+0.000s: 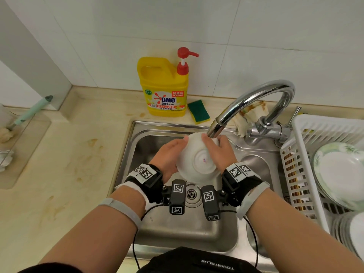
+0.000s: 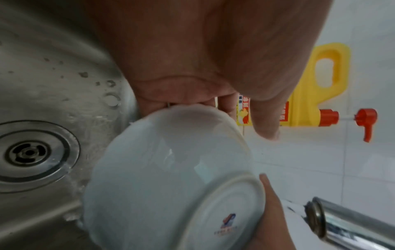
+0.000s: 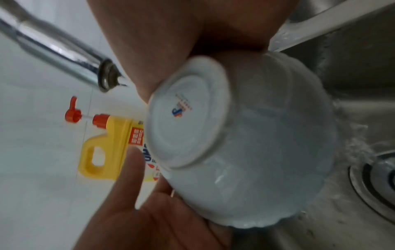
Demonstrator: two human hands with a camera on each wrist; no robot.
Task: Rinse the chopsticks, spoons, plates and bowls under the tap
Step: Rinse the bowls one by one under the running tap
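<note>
Head overhead; wrists close (perhaps blurred)

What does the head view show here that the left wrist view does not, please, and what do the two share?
Only the head view shows the dish rack with plates, the sponge and the right hand's back. Only the left wrist view shows the left hand's palm and its fingers curled over the rim. Both show the bowl, base towards the person, the tap, drain and soap bottle.
</note>
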